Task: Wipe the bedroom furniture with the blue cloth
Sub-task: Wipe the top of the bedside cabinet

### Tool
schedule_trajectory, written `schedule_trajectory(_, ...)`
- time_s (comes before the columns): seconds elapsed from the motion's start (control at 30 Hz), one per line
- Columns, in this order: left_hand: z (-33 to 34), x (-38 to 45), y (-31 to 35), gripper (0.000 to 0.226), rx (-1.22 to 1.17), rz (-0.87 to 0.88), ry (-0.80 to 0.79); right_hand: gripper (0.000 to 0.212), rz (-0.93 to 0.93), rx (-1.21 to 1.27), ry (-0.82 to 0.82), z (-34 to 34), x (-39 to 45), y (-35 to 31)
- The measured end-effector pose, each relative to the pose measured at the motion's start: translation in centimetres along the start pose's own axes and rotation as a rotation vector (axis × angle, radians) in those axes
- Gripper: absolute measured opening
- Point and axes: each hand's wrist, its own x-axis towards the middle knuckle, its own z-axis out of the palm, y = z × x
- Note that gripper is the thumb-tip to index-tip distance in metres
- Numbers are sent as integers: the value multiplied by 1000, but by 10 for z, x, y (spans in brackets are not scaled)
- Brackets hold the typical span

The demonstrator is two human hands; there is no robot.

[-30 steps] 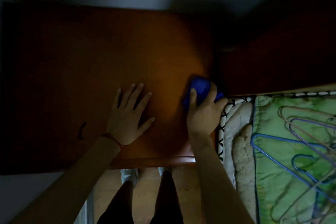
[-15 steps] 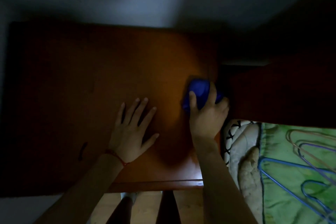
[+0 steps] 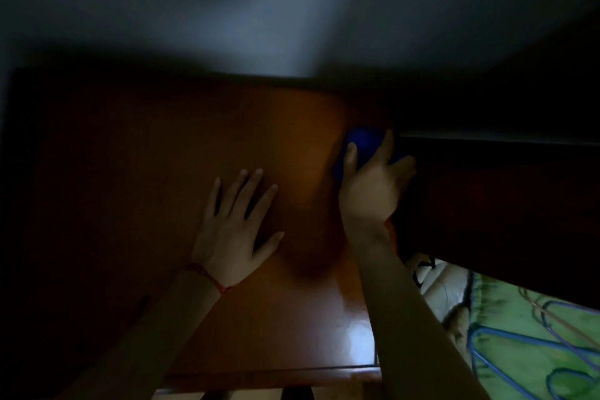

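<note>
A glossy brown wooden table top (image 3: 162, 172) fills the middle of the dim view. A bunched blue cloth (image 3: 363, 143) lies at its right edge, near the back. My right hand (image 3: 373, 188) grips the cloth, thumb on its left side and fingers curled over its right side, pressing it onto the wood. My left hand (image 3: 233, 230) rests flat on the table top with its fingers spread, a red string at the wrist. The cloth's lower part is hidden under my right hand.
A dark wooden headboard (image 3: 503, 204) rises right beside the table's right edge. Below it lies a green bedspread (image 3: 519, 351) with blue wire hangers (image 3: 506, 338) on it. A pale wall (image 3: 292, 10) stands behind the table.
My right hand has pushed the cloth farther back along the table's right edge. The camera has tilted up, showing more wall. The left hand stays flat in place.
</note>
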Motion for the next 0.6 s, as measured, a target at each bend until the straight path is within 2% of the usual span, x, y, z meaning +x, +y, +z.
schedule_trajectory(0.13, 0, 0, -1, 61, -12, 15, 46, 63, 109, 155, -41, -3, 63, -22)
schedule_trajectory(0.23, -1, 1, 0, 61, -8, 7, 57, 63, 107, 155, -27, -2, 61, -26)
schedule_trajectory(0.37, -2, 1, 1, 61, -19, -8, 48, 61, -188, 78, -86, 13, 43, -48)
schedule_trajectory(0.43, -1, 1, 0, 60, -26, -9, 55, 62, -258, 48, -123, 11, 48, -44)
schedule_trajectory(0.53, -3, 2, 0, 59, -39, -8, 66, 65, -39, 119, -64, 7, 56, -30)
schedule_trajectory(0.6, -1, 3, 0, 59, -36, -3, 84, 64, -40, 108, -17, 12, 49, -39)
